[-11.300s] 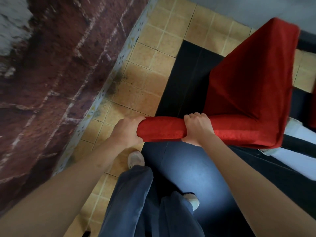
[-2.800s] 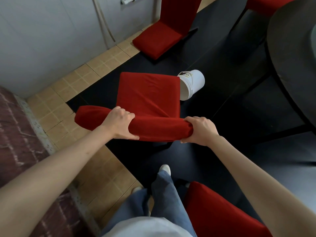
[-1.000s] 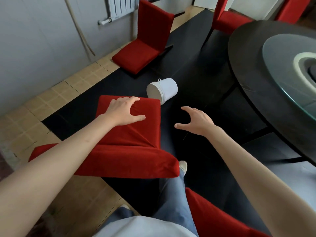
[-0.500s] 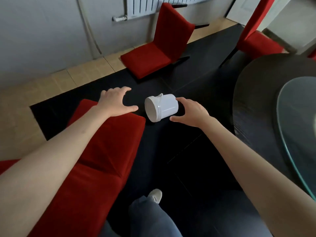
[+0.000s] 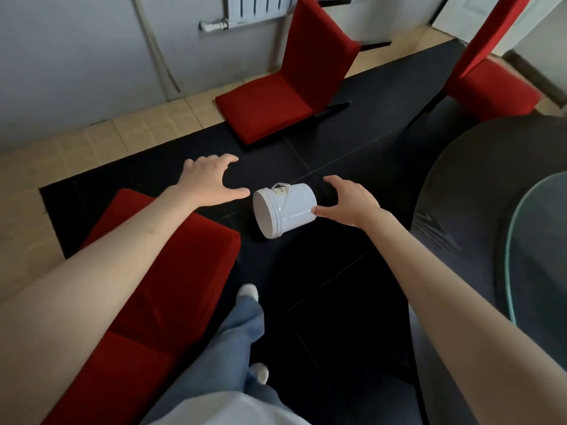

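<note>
1. The white plastic lidded bucket (image 5: 283, 210) lay on its side on the black tiled floor (image 5: 337, 286), with its flat round end turned towards the left hand and a thin handle draped across its wall.
2. The left hand (image 5: 208, 182) hovered just beside the bucket's flat end, fingers spread and relaxed, grasping nothing. A clear gap showed between its thumb and the bucket.
3. The right hand (image 5: 352, 199) was held at the bucket's opposite end, also released, with fingers arched and thumb extended. The thumb tip overlapped the bucket's edge in view; actual contact could not be confirmed.
4. The bucket lay between the two hands, near the middle of the black floor.
5. A red upholstered chair (image 5: 171, 271) stood at lower left, under the left forearm and apart from the bucket.
6. A second red upholstered chair (image 5: 291, 87) sat beyond the bucket by the grey wall, its seat low at the edge of the tan floor tiles (image 5: 61, 154).
7. A third red chair (image 5: 491, 87) stood at upper right, next to the round dark table (image 5: 460, 185), which carried a glass disc (image 5: 540, 240).
8. A white radiator (image 5: 257, 7) was mounted on the wall behind the second chair.
9. The person's blue trouser leg (image 5: 233, 348) showed at the bottom, well short of the bucket
</note>
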A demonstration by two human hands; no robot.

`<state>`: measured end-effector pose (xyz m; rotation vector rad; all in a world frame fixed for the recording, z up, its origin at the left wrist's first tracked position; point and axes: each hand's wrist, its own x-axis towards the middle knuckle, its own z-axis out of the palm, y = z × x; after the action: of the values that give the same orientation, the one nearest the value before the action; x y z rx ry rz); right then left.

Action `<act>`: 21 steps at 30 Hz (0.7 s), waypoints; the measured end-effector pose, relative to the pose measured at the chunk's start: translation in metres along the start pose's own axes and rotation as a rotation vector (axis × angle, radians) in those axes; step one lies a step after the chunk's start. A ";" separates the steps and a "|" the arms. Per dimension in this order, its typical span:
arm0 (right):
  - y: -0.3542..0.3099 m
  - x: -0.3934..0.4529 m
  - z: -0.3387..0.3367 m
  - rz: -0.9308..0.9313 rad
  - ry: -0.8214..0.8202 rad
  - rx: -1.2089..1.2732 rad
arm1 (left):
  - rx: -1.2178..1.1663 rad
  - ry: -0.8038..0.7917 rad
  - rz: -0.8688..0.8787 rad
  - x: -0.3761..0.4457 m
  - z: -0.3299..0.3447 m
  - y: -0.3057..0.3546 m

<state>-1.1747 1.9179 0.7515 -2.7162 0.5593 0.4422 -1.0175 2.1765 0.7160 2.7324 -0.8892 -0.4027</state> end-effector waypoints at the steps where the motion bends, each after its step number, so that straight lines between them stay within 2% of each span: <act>1: 0.003 0.012 -0.008 0.001 0.002 -0.009 | -0.001 0.006 0.002 0.015 -0.001 0.001; 8: 0.016 0.094 -0.072 0.017 0.056 -0.041 | -0.021 0.008 0.022 0.113 -0.024 0.013; 12: 0.023 0.131 -0.093 0.005 0.021 -0.068 | -0.038 -0.005 0.016 0.150 -0.035 0.021; 21: 0.044 0.250 -0.154 -0.115 -0.033 -0.173 | -0.120 0.074 -0.133 0.220 -0.052 0.037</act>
<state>-0.9397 1.7410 0.7879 -2.8813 0.3692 0.5263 -0.8491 2.0222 0.7354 2.6844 -0.6448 -0.3644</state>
